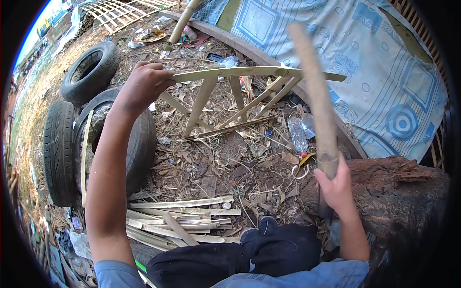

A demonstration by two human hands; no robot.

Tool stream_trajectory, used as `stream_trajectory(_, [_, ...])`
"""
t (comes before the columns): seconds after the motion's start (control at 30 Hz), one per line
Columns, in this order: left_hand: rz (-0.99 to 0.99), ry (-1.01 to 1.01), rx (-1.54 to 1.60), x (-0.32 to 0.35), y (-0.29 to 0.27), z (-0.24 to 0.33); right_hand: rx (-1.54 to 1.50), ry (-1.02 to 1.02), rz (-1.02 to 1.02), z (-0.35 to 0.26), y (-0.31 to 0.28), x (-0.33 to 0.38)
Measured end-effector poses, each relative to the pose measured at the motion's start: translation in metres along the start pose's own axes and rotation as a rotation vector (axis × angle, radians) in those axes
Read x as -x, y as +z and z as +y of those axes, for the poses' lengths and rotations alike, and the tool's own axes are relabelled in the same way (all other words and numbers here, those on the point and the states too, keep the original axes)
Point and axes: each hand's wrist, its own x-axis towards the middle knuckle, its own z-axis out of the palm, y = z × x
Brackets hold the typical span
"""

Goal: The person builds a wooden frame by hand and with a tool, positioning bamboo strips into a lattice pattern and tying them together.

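Observation:
My left hand (145, 85) is closed on the left end of a flat, pale bamboo strip (225, 72). The strip runs level to the right, over several slanting bamboo slats (201, 103) that rise from a thin strip (235, 127) on the ground. Whether the slats are fastened to it I cannot tell. In my right hand (334, 185) is a thick bamboo stick (314, 91), gripped near its lower end. It stands almost upright, its top blurred and crossing in front of the strip's right part.
Worn tyres (127, 144) lie to the left. Split bamboo pieces (182, 216) are piled before my knees. A rough log (389, 187) lies at right, below a blue-and-white patterned sheet (336, 62) edged by a wooden beam (259, 56). A plastic bottle (297, 135) lies among litter.

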Motion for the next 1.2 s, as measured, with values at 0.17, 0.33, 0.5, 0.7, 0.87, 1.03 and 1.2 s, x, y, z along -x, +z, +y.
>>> stream_trajectory(0.17, [-0.009,0.016,-0.025,-0.001,0.001,-0.004,-0.343,-0.117,0.186,0.0,-0.002,0.003])
stream_trajectory(0.33, [-0.029,0.032,-0.016,0.001,0.002,-0.002,-0.194,-0.066,0.099,-0.005,-0.005,-0.008])
stream_trajectory(0.5, [-0.018,-0.067,0.05,-0.009,0.006,-0.002,-0.191,-0.176,0.263,0.015,-0.001,-0.007])
stream_trajectory(0.7, [-0.063,-0.071,0.005,-0.014,0.006,-0.005,-0.363,-0.221,0.291,-0.003,-0.015,-0.009])
stream_trajectory(0.87, [-0.028,0.037,-0.035,-0.011,0.01,-0.012,-0.055,-0.136,0.144,0.01,-0.011,-0.017])
stream_trajectory(1.03, [-0.041,-0.033,0.018,-0.019,0.007,-0.008,-0.224,-0.193,0.306,0.001,-0.009,-0.01])
stream_trajectory(1.2, [-0.044,0.013,-0.02,-0.015,0.01,-0.013,-0.334,-0.194,0.209,-0.001,-0.019,-0.016])
